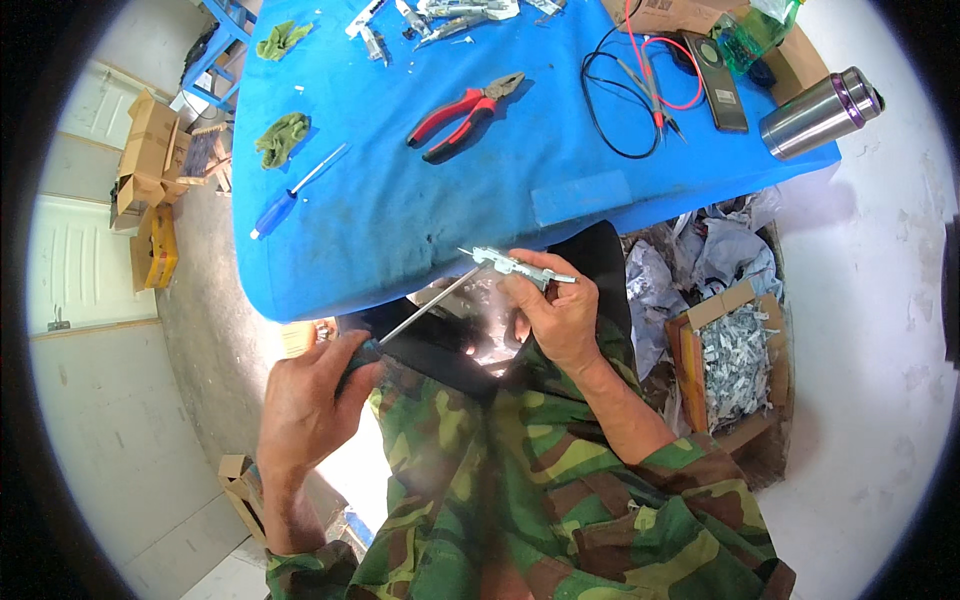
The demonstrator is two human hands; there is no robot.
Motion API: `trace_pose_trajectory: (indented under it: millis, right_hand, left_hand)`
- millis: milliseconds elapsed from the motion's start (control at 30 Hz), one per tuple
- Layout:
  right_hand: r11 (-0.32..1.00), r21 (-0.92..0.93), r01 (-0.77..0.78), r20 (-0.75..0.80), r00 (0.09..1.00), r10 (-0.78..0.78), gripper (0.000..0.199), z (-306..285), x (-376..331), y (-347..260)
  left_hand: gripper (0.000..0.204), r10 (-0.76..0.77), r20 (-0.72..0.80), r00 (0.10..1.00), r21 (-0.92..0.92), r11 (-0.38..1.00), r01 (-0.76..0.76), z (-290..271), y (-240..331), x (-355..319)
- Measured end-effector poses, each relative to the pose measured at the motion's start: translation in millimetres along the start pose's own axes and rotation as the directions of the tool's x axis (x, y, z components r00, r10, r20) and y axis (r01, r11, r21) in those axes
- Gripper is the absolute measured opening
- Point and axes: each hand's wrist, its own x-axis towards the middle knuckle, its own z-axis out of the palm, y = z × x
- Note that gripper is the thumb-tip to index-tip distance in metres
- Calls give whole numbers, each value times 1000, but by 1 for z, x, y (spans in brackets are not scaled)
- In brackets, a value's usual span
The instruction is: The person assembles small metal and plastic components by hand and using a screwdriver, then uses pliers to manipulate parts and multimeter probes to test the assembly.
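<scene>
My left hand (315,398) is closed round the dark handle of a screwdriver (428,308). Its long metal shaft slants up to the right, and the tip meets a small silvery metal part (505,263). Fingers and thumb of my right hand (560,308) pinch that part at the table's near edge. What the part belongs to cannot be made out. On the blue-covered table (380,220) lie red-and-black pliers (465,117) and a second screwdriver with a blue handle (277,213).
Green cloths (283,139) lie at the table's left. Several metal parts (450,22) are at the far edge. A multimeter (715,85) with test leads and a steel flask (820,115) stand at the right. Below right, a carton (742,360) holds many metal pieces.
</scene>
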Motion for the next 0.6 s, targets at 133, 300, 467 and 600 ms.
trace_pose_trajectory:
  millis: [133,300,467,600]
  right_hand:
    - [996,-47,75,-10,997,-76,29,2,0,-1]
    - [988,-112,105,40,994,-101,29,0,0,1]
    - [984,-122,129,75,990,-120,30,-6,3,1]
    - [993,-108,42,69,997,-35,32,-8,3,-6]
  left_hand:
    - [25,73,-29,997,112,991,-70,-23,17,14]
    - [23,162,-2,987,194,968,-159,-46,25,27]
    - [19,173,100,980,176,966,-188,-67,26,57]
    - [19,151,124,981,180,968,-172,-71,26,57]
